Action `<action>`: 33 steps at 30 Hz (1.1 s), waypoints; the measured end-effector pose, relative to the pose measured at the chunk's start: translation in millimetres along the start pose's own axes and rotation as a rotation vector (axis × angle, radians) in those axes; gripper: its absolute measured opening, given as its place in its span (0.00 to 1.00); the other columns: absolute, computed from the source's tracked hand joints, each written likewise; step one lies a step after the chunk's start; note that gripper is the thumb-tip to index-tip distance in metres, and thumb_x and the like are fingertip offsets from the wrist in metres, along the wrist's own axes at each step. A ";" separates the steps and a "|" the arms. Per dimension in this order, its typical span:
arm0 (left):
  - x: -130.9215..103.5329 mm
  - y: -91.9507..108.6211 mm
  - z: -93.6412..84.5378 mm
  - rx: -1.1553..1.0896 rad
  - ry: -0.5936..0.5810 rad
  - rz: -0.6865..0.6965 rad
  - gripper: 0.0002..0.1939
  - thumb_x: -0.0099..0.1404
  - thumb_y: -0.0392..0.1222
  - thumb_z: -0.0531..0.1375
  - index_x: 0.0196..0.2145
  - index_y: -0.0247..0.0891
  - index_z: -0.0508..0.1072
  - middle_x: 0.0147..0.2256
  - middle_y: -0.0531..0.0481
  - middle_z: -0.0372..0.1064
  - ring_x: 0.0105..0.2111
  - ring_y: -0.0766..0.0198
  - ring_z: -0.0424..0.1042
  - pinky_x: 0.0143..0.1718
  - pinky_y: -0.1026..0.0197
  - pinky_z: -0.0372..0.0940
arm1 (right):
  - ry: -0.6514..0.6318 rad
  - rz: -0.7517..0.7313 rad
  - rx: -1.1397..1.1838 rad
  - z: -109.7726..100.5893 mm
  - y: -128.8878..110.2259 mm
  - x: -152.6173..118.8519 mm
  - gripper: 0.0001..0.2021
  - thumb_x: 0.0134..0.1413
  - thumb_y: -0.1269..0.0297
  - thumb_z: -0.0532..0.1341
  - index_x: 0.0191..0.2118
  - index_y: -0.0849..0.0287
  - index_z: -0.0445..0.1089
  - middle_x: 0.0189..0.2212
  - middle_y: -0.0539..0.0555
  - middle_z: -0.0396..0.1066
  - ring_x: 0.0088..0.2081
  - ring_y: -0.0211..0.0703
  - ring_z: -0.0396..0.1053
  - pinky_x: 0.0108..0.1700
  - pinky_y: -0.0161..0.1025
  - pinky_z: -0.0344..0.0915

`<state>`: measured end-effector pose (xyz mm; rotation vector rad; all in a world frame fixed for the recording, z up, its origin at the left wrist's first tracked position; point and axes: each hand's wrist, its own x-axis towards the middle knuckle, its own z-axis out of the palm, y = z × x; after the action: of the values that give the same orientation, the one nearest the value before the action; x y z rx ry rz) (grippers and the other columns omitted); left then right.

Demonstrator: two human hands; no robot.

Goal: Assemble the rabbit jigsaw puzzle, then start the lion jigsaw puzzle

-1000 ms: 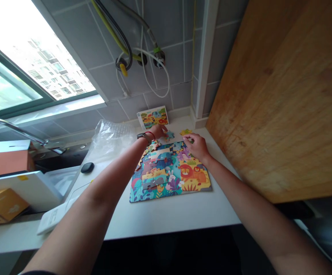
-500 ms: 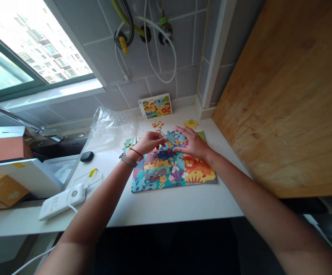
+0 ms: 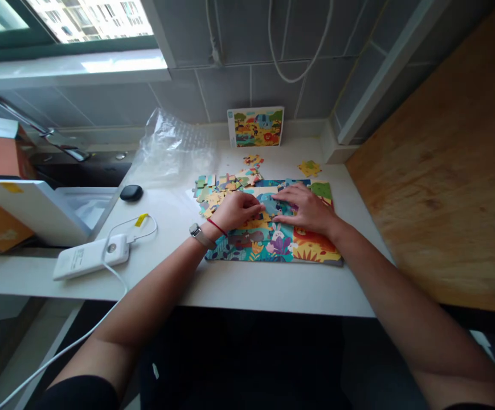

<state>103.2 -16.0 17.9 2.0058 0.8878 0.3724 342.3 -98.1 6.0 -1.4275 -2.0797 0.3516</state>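
A colourful animal jigsaw puzzle (image 3: 273,250) lies on the white counter, partly covered by both hands. My left hand (image 3: 239,210) is over its left-middle part, thumb and fingers pinched together. Whatever those fingertips hold is too small to make out. On the puzzle's right-middle part rests my right hand (image 3: 309,210), thumb and fingers apart around a blue section. Loose puzzle pieces (image 3: 213,196) are heaped at the upper left, just beyond my left hand. Another yellow-green piece (image 3: 309,168) lies apart, past the right hand.
A picture card (image 3: 256,126) of the animal scene leans on the tiled wall. Left of the puzzle are crumpled clear plastic (image 3: 174,145), a black oval object (image 3: 131,193) and a white power bank (image 3: 91,256) with a cable. A wooden panel (image 3: 444,171) borders the right.
The camera view has tilted down, showing more of the heaped pieces. My left hand stays pinched over the puzzle, and my right hand stays spread on it.
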 end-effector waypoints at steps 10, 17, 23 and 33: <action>-6.2 1.1 3.3 0.366 0.071 0.115 0.14 0.71 0.50 0.64 0.36 0.36 0.79 0.29 0.48 0.76 0.29 0.64 0.72 0.33 0.62 0.61 | -0.024 -0.016 -0.052 2.0 0.9 -1.6 0.21 0.52 0.47 0.74 0.48 0.52 0.82 0.52 0.59 0.76 0.54 0.60 0.71 0.61 0.60 0.67; -13.3 9.8 -1.5 0.526 -0.052 0.060 0.25 0.59 0.62 0.72 0.43 0.39 0.75 0.31 0.49 0.76 0.32 0.59 0.74 0.29 0.63 0.56 | -0.033 -0.045 -0.132 -0.5 -0.8 -1.8 0.19 0.50 0.49 0.76 0.45 0.54 0.83 0.52 0.60 0.76 0.55 0.61 0.71 0.60 0.60 0.68; -15.0 15.5 -11.8 0.561 -0.127 0.032 0.25 0.56 0.63 0.73 0.36 0.40 0.75 0.32 0.51 0.76 0.31 0.61 0.72 0.26 0.63 0.52 | -0.044 -0.069 -0.139 -3.7 -4.7 -1.9 0.18 0.51 0.50 0.76 0.44 0.56 0.83 0.52 0.62 0.75 0.55 0.62 0.71 0.60 0.60 0.68; -12.3 7.0 -25.8 0.533 -0.167 0.123 0.20 0.58 0.57 0.74 0.31 0.39 0.75 0.27 0.54 0.73 0.26 0.66 0.67 0.26 0.63 0.51 | -0.024 -0.080 -0.185 2.2 -11.9 -0.6 0.17 0.54 0.50 0.74 0.41 0.58 0.81 0.50 0.62 0.76 0.53 0.61 0.70 0.57 0.58 0.68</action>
<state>83.3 -11.5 39.0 2.5441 0.8174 0.0284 332.1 -103.0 10.2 -1.4452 -2.2298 0.1487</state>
